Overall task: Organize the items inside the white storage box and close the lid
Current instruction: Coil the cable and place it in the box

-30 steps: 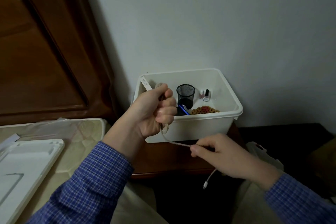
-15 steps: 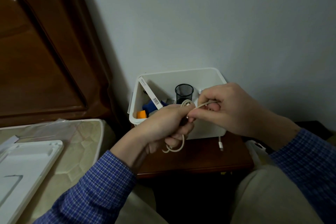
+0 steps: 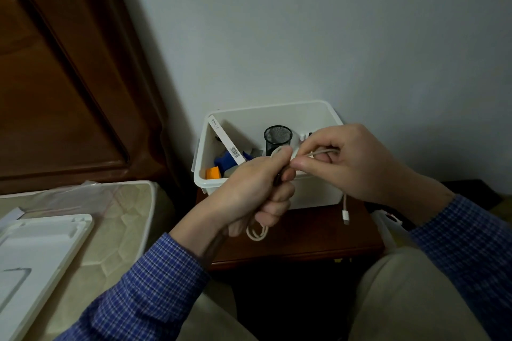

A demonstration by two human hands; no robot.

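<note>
Lid: the white lid (image 3: 36,252) lies flat on the mattress (image 3: 122,219) at 8 o'clock, parked clear so the box stays open for sorting; closing is not yet done.
Left hand: the left hand (image 3: 255,191) is clenched round a bundle of white cable (image 3: 257,231), loops poking out under the fist at 6 o'clock, so it looks like the anchor that keeps the coil from springing apart.
Right hand: the right hand (image 3: 349,163) pinches the free run of cable between thumb and forefinger, touching the left hand, likely feeding the next turn onto the coil.
Plug: the plug (image 3: 345,214) dangles below the right hand at 5 o'clock, a short tail left to wind.
Nightstand: the wooden nightstand (image 3: 304,238) carries the box.
Box: the white storage box (image 3: 266,111) sits at 12 o'clock just behind both hands, against the wall (image 3: 304,36).
Inside: a black mesh cup (image 3: 277,139) stands upright, a slim white carton (image 3: 225,142) leans along the left wall, blue (image 3: 225,160) and orange (image 3: 212,173) items lie low left.
</note>
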